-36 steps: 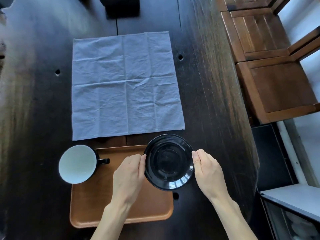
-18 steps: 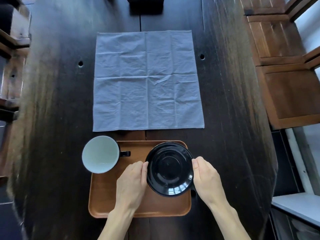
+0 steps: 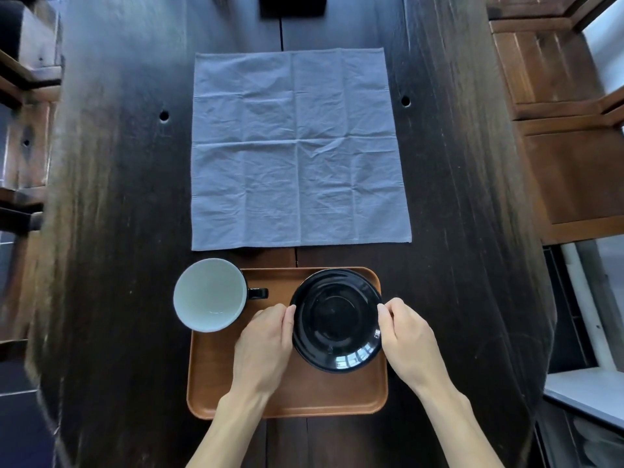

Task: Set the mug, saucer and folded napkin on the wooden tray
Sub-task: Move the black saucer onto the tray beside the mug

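Both hands are pinching the black saucer (image 3: pixel 336 320) by its rim, the left hand (image 3: pixel 265 346) on one side and the right hand (image 3: pixel 407 336) on the other, over the right part of the wooden tray (image 3: pixel 236 393); it is probably resting there, though I cannot tell. The mug (image 3: pixel 210 294) is sitting at the tray's far left corner, overhanging the dark table (image 3: pixel 111 197). The grey napkin (image 3: pixel 297 146) is lying unfolded beyond the tray.

Dark wooden table (image 3: pixel 111 231), wooden chairs (image 3: pixel 567 177)
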Available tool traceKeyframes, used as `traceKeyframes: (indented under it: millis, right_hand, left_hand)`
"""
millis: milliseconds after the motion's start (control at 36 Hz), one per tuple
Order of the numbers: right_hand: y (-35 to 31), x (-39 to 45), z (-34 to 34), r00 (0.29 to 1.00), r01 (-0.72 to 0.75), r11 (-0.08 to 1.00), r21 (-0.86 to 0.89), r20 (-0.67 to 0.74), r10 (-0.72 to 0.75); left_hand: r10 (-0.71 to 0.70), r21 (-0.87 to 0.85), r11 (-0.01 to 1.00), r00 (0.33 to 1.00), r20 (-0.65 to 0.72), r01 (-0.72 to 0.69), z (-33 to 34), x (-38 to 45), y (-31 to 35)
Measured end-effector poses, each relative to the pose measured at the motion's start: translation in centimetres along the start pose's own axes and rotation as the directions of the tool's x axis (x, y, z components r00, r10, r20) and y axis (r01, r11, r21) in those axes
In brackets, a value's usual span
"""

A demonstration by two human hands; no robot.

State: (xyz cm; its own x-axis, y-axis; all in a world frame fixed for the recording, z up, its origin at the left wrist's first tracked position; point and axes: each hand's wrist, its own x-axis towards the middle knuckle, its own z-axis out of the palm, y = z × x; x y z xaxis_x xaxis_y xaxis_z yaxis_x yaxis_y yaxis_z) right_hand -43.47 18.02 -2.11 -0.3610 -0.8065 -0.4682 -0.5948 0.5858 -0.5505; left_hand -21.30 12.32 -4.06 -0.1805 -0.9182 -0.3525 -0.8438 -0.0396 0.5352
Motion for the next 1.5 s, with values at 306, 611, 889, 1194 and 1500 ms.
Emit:
traceKeyframes:
  millis: [306,611,889,1194,1500]
  right_hand:
    - [-0.2,0.6,-0.9,0.996,-0.057,0.997,0.044,0.075,0.054]
    - [-0.2,1.0,-1.0,0.995,-0.069,0.997,0.045,0.075,0.065]
    - [-0.2,0.9,-1.4,0.993,-0.090,0.992,0.094,0.084,0.082]
    - [-1.5,2.8,-2.7,0.995,-0.052,0.999,-0.003,0.080,0.052]
    - [-2.3,4.6,-2.7,0.990,-0.006,0.974,-0.226,0.139,0.038]
  left_hand:
    - [0.030,-0.026,0.999,0.999,0.012,-0.030,0.2,0.6,0.2]
    - [-0.003,-0.146,0.989,1.000,0.001,0.003,0.1,1.3,1.1]
    - [-0.050,-0.184,0.981,0.996,0.072,0.063,-0.3,1.8,1.6]
    - [-0.167,-0.169,0.962,0.951,0.259,0.215,-1.0,0.6,1.4]
    - [-0.159,-0.120,0.972,0.938,0.308,0.205,-0.4,-0.9,0.5]
